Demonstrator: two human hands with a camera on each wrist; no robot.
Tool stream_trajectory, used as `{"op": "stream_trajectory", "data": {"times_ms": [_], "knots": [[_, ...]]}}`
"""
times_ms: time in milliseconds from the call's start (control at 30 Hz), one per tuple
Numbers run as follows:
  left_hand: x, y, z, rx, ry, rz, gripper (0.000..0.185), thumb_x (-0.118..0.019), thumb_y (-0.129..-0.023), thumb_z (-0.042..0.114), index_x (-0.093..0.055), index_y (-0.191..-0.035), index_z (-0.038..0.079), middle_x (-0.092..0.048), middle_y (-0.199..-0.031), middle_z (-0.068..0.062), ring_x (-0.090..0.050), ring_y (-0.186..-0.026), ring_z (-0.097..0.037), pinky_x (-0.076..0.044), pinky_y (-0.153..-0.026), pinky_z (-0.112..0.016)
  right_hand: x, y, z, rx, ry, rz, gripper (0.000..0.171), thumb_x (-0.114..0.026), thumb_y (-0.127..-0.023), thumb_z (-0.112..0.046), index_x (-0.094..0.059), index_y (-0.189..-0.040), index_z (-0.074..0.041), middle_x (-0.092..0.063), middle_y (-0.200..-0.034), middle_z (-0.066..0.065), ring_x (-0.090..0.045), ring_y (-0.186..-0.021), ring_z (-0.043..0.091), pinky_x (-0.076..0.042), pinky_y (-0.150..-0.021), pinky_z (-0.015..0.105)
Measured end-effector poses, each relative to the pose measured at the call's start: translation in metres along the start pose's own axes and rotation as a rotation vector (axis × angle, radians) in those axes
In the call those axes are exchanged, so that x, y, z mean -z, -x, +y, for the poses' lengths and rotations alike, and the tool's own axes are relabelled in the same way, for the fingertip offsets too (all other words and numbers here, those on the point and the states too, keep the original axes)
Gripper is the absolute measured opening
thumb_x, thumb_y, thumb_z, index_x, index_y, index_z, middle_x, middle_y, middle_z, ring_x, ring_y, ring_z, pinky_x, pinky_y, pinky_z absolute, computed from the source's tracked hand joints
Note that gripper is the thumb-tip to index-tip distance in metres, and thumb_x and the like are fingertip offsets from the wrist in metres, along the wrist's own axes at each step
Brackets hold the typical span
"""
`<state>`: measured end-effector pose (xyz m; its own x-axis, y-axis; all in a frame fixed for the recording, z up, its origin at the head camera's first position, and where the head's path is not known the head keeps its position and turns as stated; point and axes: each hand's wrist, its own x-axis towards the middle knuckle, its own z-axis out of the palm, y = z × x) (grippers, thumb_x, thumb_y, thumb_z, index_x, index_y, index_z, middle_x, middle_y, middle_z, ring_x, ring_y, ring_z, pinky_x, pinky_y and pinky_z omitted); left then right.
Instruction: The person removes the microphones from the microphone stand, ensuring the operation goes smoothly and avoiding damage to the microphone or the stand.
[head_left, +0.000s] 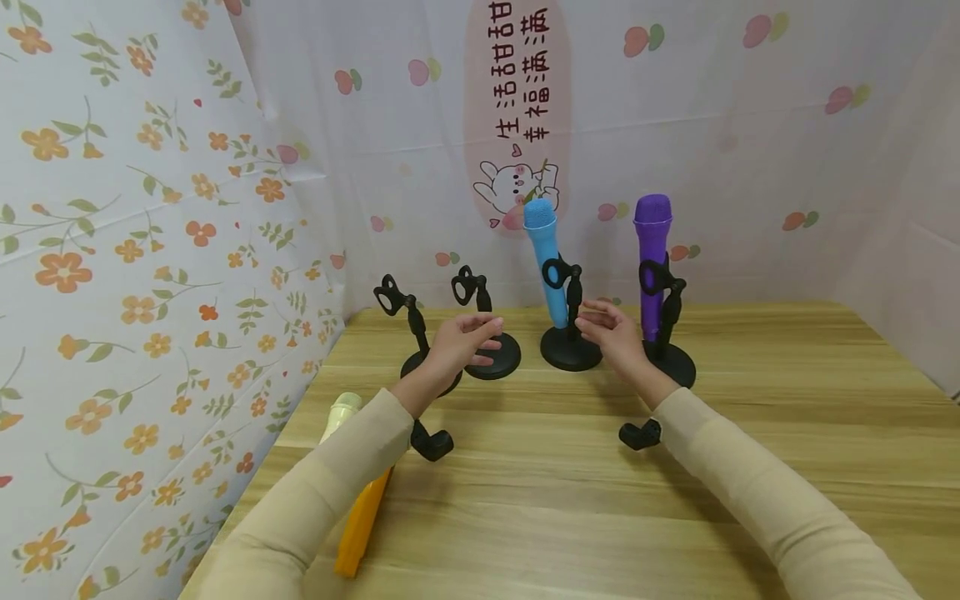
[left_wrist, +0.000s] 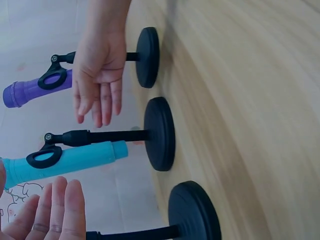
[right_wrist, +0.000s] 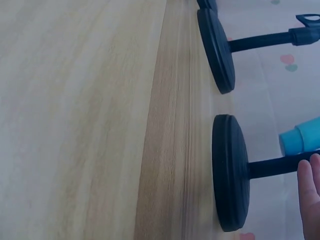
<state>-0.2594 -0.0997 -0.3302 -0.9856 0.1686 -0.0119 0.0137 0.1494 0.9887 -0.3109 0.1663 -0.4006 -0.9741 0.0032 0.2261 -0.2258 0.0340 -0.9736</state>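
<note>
I see both hands released, holding nothing: left hand (head_left: 463,340) by an empty stand (head_left: 480,327), right hand (head_left: 612,335) beside the blue mic (head_left: 545,260). Purple mic (head_left: 652,254) sits in its stand on the worktop (head_left: 570,492).

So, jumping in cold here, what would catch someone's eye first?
Probably the blue microphone and the purple microphone, standing upright in black stands at the back of the wooden table. Next, the left hand and right hand hovering empty before them, and an orange microphone lying by the left sleeve.
</note>
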Motion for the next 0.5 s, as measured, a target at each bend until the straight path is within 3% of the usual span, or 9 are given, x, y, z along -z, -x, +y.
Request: {"op": "stream_trajectory", "data": {"times_ms": [133,267,500], "knots": [[-0.006,-0.009,0.002,-0.060,0.020,0.014,0.043,-0.066,-0.094,0.031,-0.060,-0.129,0.007,-0.063,-0.122,-0.012,-0.065,-0.104,-0.028,-0.057,-0.078,-0.036,0.000,-0.003,0.001,0.006,0.026,0.056,0.045,-0.065,-0.094,-0.013,-0.051,-0.135,0.003,-0.061,-0.118,0.020,-0.062,-0.089,0.002,-0.053,-0.081,0.021],[-0.012,-0.018,0.004,-0.109,0.055,0.032,0.042,-0.066,-0.094,0.031,-0.061,-0.128,0.007,-0.063,-0.121,-0.010,-0.065,-0.102,-0.024,-0.056,-0.082,-0.038,0.000,-0.007,0.004,-0.006,0.041,0.059,0.047,-0.064,-0.095,-0.014,-0.049,-0.136,0.004,-0.061,-0.120,0.020,-0.061,-0.092,0.005,-0.052,-0.086,0.024],[-0.026,-0.035,0.007,-0.179,0.064,0.077,0.043,-0.065,-0.095,0.032,-0.059,-0.130,0.009,-0.063,-0.123,-0.010,-0.062,-0.108,-0.024,-0.052,-0.089,-0.044,-0.001,-0.011,0.000,-0.036,0.033,-0.018,0.053,-0.060,-0.098,-0.015,-0.040,-0.144,0.000,-0.049,-0.137,0.024,-0.050,-0.124,0.033,-0.041,-0.104,0.040]]}}
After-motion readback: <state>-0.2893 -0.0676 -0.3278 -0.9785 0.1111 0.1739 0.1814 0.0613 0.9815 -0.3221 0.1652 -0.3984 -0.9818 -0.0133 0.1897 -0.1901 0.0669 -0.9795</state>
